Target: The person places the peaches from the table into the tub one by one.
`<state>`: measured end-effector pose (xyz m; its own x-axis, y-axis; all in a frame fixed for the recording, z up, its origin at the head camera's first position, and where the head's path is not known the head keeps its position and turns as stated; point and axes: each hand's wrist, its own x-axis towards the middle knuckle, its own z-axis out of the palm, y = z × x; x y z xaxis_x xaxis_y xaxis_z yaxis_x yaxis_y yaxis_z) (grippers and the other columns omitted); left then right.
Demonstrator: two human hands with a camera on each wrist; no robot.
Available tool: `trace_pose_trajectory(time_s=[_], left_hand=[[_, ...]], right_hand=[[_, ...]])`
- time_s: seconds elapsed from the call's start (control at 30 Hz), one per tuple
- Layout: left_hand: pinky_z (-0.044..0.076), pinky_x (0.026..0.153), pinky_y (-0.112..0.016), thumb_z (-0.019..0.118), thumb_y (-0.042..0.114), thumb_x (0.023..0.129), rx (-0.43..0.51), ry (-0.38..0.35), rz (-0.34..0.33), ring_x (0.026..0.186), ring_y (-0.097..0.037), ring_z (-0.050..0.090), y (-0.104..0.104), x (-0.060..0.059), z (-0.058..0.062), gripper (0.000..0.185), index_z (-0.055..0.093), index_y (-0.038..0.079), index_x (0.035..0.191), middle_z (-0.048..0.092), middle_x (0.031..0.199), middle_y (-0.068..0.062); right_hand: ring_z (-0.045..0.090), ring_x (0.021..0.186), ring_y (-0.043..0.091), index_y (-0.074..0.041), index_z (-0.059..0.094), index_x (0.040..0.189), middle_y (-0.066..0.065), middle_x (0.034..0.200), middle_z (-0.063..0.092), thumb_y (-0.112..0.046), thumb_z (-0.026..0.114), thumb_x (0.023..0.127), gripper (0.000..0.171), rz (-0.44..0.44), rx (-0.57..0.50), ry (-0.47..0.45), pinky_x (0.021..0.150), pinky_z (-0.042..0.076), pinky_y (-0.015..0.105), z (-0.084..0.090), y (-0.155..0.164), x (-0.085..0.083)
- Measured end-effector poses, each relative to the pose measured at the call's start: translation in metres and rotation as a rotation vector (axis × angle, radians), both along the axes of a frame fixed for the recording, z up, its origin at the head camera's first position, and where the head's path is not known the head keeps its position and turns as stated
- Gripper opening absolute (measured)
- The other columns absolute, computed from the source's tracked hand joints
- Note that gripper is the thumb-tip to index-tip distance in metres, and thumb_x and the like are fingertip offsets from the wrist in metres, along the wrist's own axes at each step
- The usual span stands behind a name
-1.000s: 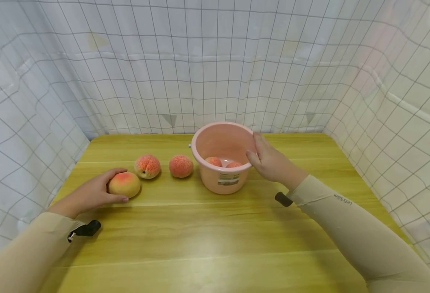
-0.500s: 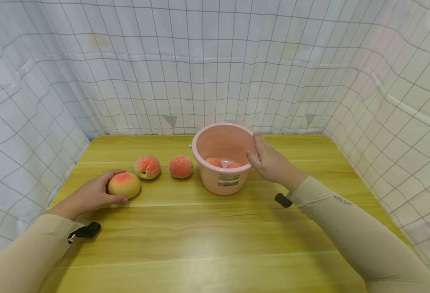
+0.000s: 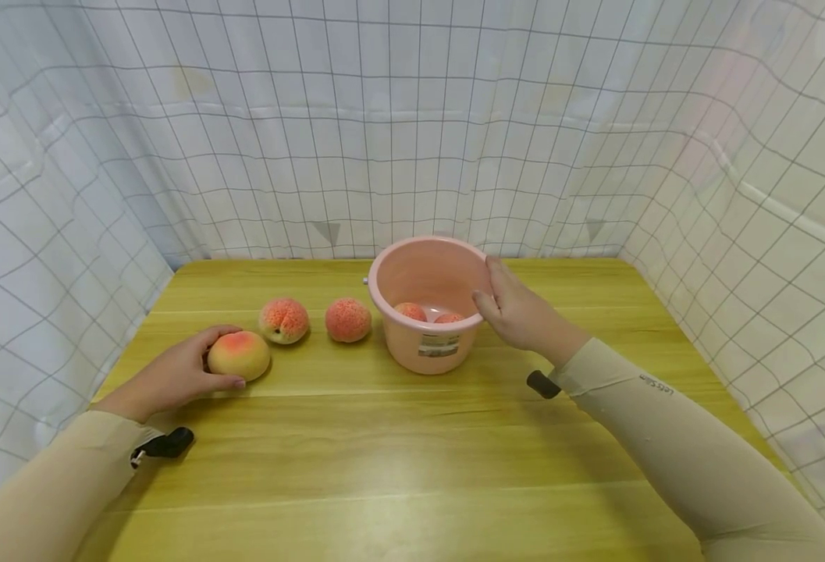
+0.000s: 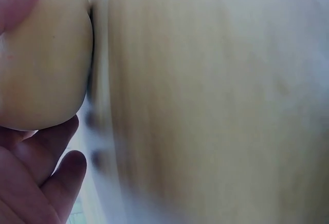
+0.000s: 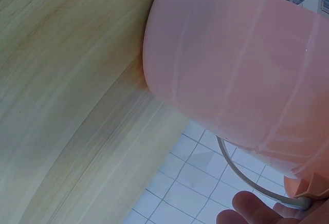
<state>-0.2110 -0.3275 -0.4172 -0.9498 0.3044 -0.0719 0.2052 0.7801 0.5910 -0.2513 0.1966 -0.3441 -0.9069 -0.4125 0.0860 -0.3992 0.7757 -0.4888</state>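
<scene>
Wooden table (image 3: 398, 468), gridded cloth backdrop (image 3: 356, 140)

Pink bucket (image 3: 429, 312); yellow-red peach (image 3: 239, 353); yellow-green wood-grain table (image 3: 384, 453); white grid-patterned curtain (image 3: 384, 140).

Two bare hands, left hand (image 3: 173, 378) at lower left, right hand (image 3: 520, 312) right of centre, long close-fitting beige sleeves to the wrists, small grey lettering on the right sleeve, a small black camera mount under each wrist

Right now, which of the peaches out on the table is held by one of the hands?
The leftmost peach, yellower than the rest, gripped by the left hand. The two redder peaches nearer the pink bucket lie untouched.
</scene>
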Motion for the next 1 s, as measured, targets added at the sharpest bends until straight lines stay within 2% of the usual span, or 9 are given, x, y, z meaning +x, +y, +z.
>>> trace_pose_trajectory(time_s=[0.23,0.37,0.53,0.83,1.0], left_hand=[[0.053,0.093,-0.038,0.086,0.049,0.086,-0.027,0.023,0.001,0.119,-0.032,0.066,-0.001,0.001,-0.001,0.091,0.045,0.006,0.154,0.067,0.136,-0.022],[0.053,0.093,-0.042,0.086,0.05,0.085,-0.032,0.031,0.009,0.118,-0.032,0.066,-0.001,0.002,-0.001,0.091,0.046,0.007,0.154,0.068,0.135,-0.021],[0.053,0.089,-0.034,0.088,0.049,0.084,-0.029,0.052,0.02,0.113,-0.028,0.065,0.0,0.003,0.004,0.088,0.047,0.01,0.152,0.069,0.132,-0.019],[0.052,0.084,-0.021,0.089,0.038,0.085,0.03,0.102,0.024,0.101,-0.006,0.063,0.001,0.001,0.02,0.083,0.048,0.008,0.151,0.069,0.131,-0.019],[0.052,0.082,-0.018,0.089,0.036,0.086,0.052,0.134,0.012,0.099,-0.002,0.062,0.006,0.0,0.031,0.081,0.049,0.007,0.15,0.068,0.133,-0.02]], right_hand=[[0.016,0.163,0.039,0.003,-0.003,0.167,0.022,0.176,0.005,-0.037,0.037,0.113,0.078,-0.004,-0.001,-0.01,0.13,0.023,0.056,0.0,0.0,0.001],[0.024,0.16,0.039,0.003,0.0,0.167,0.023,0.175,0.011,-0.036,0.038,0.113,0.077,0.003,-0.014,0.001,0.128,0.028,0.057,0.0,0.0,0.0],[0.032,0.157,0.04,0.002,0.004,0.167,0.023,0.173,0.018,-0.04,0.037,0.112,0.076,0.01,-0.02,0.016,0.126,0.033,0.057,-0.001,0.001,-0.001],[0.025,0.16,0.039,0.001,0.0,0.168,0.022,0.175,0.012,-0.042,0.035,0.113,0.079,0.001,-0.008,0.007,0.128,0.028,0.057,-0.002,0.001,-0.001],[0.027,0.159,0.039,0.002,0.002,0.167,0.022,0.175,0.013,-0.038,0.037,0.113,0.077,0.002,-0.012,0.007,0.128,0.029,0.057,-0.002,0.0,-0.002]])
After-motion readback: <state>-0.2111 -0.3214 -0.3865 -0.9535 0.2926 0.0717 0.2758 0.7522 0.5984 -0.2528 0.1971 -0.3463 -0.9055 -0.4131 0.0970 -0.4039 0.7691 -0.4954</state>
